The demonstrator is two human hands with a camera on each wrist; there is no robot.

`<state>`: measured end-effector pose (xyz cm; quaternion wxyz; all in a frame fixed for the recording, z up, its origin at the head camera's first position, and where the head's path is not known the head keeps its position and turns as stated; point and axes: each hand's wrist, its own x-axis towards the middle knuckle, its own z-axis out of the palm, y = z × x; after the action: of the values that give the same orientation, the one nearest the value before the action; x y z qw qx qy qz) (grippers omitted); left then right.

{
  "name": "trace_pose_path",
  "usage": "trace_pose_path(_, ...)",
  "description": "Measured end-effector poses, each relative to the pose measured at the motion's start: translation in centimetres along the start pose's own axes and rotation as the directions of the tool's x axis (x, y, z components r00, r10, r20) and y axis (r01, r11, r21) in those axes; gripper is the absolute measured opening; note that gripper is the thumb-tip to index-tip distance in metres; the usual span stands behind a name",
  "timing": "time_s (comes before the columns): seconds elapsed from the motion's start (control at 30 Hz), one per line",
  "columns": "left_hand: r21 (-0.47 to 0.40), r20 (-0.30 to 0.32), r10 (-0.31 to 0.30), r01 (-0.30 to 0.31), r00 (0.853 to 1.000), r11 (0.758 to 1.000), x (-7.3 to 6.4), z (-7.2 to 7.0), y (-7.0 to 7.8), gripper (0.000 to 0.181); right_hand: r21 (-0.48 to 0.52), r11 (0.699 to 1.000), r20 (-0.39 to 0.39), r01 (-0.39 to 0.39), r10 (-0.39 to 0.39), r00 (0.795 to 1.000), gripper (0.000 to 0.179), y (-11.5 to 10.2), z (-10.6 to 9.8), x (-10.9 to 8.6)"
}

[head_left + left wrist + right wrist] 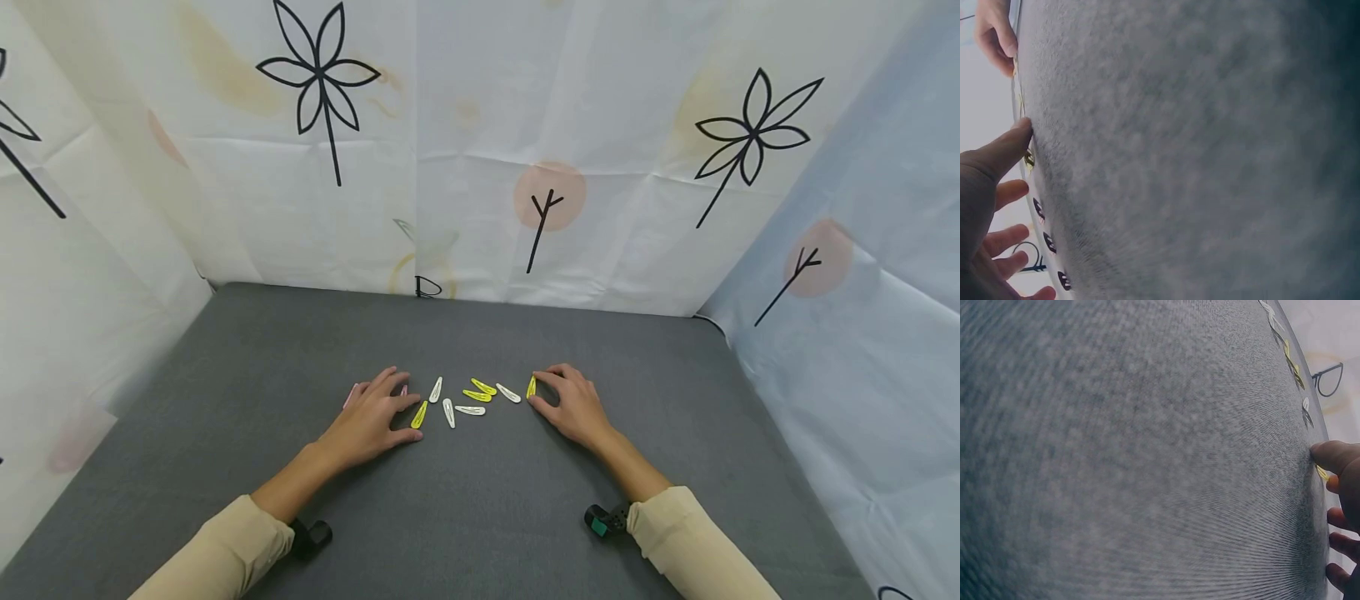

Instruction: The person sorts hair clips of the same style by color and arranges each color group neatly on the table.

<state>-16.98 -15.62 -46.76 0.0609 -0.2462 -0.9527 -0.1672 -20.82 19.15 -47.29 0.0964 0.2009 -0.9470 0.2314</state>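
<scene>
My right hand (pixel 574 407) pinches a yellow snap hair clip (pixel 532 387) end to end between thumb and index finger, close over the grey cloth. In the right wrist view that clip shows between the thumb and a fingertip. My left hand (pixel 367 423) is spread low over the table, its thumb and index tips near another yellow hair clip (pixel 419 415). Pink hair clips (pixel 350 396) peek out around the left hand, which partly hides them. Between the hands lie white hair clips (pixel 448 412) and two more yellow hair clips (pixel 477 396), loosely scattered.
A grey cloth-covered table (pixel 480 508) lies beneath everything. White fabric with printed flowers and trees (pixel 480 150) hangs along the back and both sides. Each wrist wears a small black camera, such as the one by the right sleeve (pixel 607 521).
</scene>
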Motion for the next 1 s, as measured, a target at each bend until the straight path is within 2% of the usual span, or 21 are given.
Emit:
trace_pose_path(0.17, -0.025, 0.083, -0.001, 0.003, 0.997, 1.0, 0.8, -0.5, -0.4, 0.066, -0.001, 1.0, -0.003, 0.004, -0.004, 1.0, 0.044, 0.0, 0.0, 0.0)
trace_pose_path(0.37, -0.11, 0.184, 0.056, -0.036, 0.981, 0.993, 1.8, -1.1, -1.3, 0.065, -0.001, 1.0, -0.009, 0.006, -0.006, 1.0, 0.044, 0.1, 0.1, 0.0)
trace_pose_path(0.53, -0.131, 0.219, 0.097, -0.069, 0.971, 0.989, 2.2, -1.4, -1.9, 0.063, 0.001, 1.0, -0.012, 0.003, -0.003, 1.0, 0.044, 0.0, 0.0, 0.0)
trace_pose_path(0.83, -0.127, 0.272, 0.07, -0.036, 0.96, 0.991, 2.6, -1.8, -2.2, 0.06, 0.005, 1.0, -0.018, 0.002, -0.002, 1.0, 0.044, 0.0, 0.0, 0.1)
trace_pose_path(1.0, -0.154, 0.283, 0.078, -0.035, 0.956, 0.987, 2.9, -1.9, -2.4, 0.053, 0.007, 1.0, -0.023, 0.006, -0.006, 1.0, 0.044, 0.0, 0.1, 0.0)
